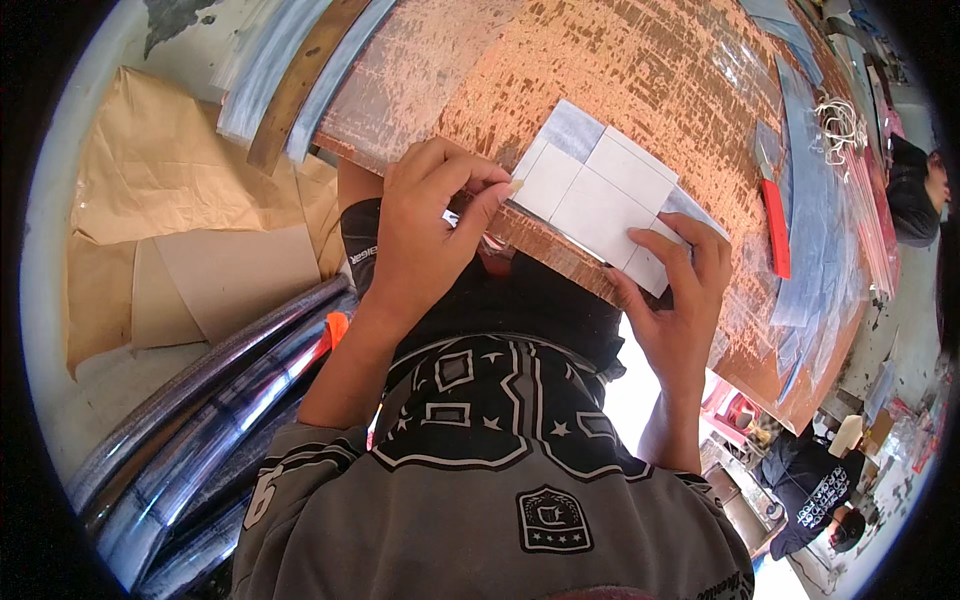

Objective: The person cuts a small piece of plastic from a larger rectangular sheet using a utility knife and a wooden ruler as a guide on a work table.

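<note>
The white ruled sheet [603, 203] lay by the near edge of the worn brown tabletop [470, 95]. The left hand [435, 195] had thumb and forefinger together at its left edge; the right hand [692, 275] touched its right end, whether clamped I couldn't tell. Farther right lay a red-handled tool [775, 225].

Centre: one bare left hand [438, 205], one bare right hand [688, 268], one white, thinly lined rectangular panel [605, 205]. Right side: one red-handled metal-bladed knife [775, 225], one tangle of white string [840, 124]. Right edge and lower right: two dark-clothed people [822, 490]. Upper left: one long brown flat strip [304, 85].
</note>
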`<state>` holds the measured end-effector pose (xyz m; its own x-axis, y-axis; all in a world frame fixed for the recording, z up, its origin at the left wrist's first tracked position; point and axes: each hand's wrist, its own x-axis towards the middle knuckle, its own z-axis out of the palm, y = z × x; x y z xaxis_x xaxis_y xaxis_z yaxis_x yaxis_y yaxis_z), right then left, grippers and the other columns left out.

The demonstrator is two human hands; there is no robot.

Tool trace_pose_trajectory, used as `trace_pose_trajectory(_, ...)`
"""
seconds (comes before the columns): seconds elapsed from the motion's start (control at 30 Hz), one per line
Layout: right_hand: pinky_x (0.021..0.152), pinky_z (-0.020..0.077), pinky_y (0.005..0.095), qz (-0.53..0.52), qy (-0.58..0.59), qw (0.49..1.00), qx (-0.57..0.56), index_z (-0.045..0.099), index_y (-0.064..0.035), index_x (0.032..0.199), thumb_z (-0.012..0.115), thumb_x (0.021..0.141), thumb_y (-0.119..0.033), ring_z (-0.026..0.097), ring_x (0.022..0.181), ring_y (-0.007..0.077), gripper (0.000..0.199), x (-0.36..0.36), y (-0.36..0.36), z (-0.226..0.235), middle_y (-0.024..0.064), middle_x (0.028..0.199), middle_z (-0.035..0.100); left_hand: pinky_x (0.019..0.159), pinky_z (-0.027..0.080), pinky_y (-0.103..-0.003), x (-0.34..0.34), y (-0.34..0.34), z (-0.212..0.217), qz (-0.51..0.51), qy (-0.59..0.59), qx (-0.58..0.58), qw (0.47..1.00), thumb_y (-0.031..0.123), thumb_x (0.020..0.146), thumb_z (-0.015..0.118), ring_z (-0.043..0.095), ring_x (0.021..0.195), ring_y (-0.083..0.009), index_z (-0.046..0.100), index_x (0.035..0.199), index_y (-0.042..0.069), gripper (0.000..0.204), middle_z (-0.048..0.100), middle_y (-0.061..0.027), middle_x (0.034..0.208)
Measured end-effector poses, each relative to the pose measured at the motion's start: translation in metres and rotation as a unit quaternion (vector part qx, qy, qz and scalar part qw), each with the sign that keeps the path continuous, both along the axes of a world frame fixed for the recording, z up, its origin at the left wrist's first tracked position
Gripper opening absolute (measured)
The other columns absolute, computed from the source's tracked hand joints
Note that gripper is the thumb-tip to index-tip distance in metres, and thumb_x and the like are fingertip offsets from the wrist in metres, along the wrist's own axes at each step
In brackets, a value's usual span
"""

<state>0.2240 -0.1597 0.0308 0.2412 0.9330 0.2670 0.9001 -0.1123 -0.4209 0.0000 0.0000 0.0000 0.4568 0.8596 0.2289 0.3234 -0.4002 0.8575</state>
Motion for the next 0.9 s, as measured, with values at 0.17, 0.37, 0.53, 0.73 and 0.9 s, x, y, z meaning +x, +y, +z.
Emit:
trace_pose_trajectory(0.17, 0.102, 0.0432, 0.0466, 0.003, -0.004, 1.000, 0.004, 0.078, -0.0177, 0.118, 0.090, 0.080, -0.024, 0.054, 0.122, 0.0343, 0.041, -0.0009, 0.0000, -0.0028, 0.0097, 0.134, 0.063, 0.071, 0.052, -0.028, -0.0012, 0.0021, 0.0014, -0.010, 0.039, 0.061, 0.997, 0.005, 0.092, 0.081, 0.066, 0.082, -0.0159, 0.077, 0.098, 0.002, 0.008, 0.066, -0.0060, 0.094)
trace_pose_trajectory(0.37, 0.107, 0.0401, 0.0497, 0.018, -0.001, 1.000, 0.005, 0.078, -0.0182, 0.120, 0.089, 0.082, -0.024, 0.053, 0.126, 0.0358, 0.040, 0.0021, -0.0027, -0.0043, 0.0097, 0.136, 0.062, 0.074, 0.054, -0.030, 0.0003, 0.0002, -0.0012, -0.005, 0.040, 0.073, 0.997, 0.004, 0.091, 0.081, 0.067, 0.084, -0.0170, 0.077, 0.099, 0.002, 0.009, 0.068, -0.0071, 0.099)
trace_pose_trajectory(0.53, 0.108, 0.0395, 0.0500, 0.021, 0.005, 1.000, 0.006, 0.079, -0.0188, 0.121, 0.087, 0.084, -0.023, 0.052, 0.128, 0.0360, 0.038, 0.0028, -0.0034, -0.0061, 0.0099, 0.137, 0.063, 0.080, 0.054, -0.030, -0.0006, -0.0006, 0.0007, -0.009, 0.031, 0.062, 0.998, 0.001, 0.093, 0.078, 0.067, 0.090, -0.0187, 0.080, 0.110, 0.004, 0.017, 0.069, -0.0084, 0.101)
trace_pose_trajectory(0.73, 0.108, 0.0396, 0.0491, 0.022, 0.015, 1.000, 0.008, 0.080, -0.0195, 0.121, 0.087, 0.085, -0.024, 0.054, 0.127, 0.0351, 0.037, 0.0043, -0.0038, -0.0038, 0.0089, 0.135, 0.064, 0.083, 0.053, -0.031, -0.0004, 0.0005, -0.0014, -0.023, 0.055, 0.108, 0.992, 0.001, 0.093, 0.077, 0.066, 0.093, -0.0203, 0.083, 0.112, 0.006, 0.021, 0.068, -0.0089, 0.101)
trace_pose_trajectory(0.9, 0.107, 0.0399, 0.0478, 0.027, 0.018, 0.999, 0.008, 0.081, -0.0202, 0.120, 0.088, 0.084, -0.025, 0.054, 0.128, 0.0339, 0.037, 0.0054, -0.0027, -0.0026, 0.0084, 0.135, 0.064, 0.084, 0.052, -0.033, -0.0050, 0.0041, 0.0003, -0.049, 0.073, 0.125, 0.988, 0.002, 0.093, 0.077, 0.066, 0.093, -0.0221, 0.082, 0.114, 0.007, 0.022, 0.068, -0.0085, 0.103)
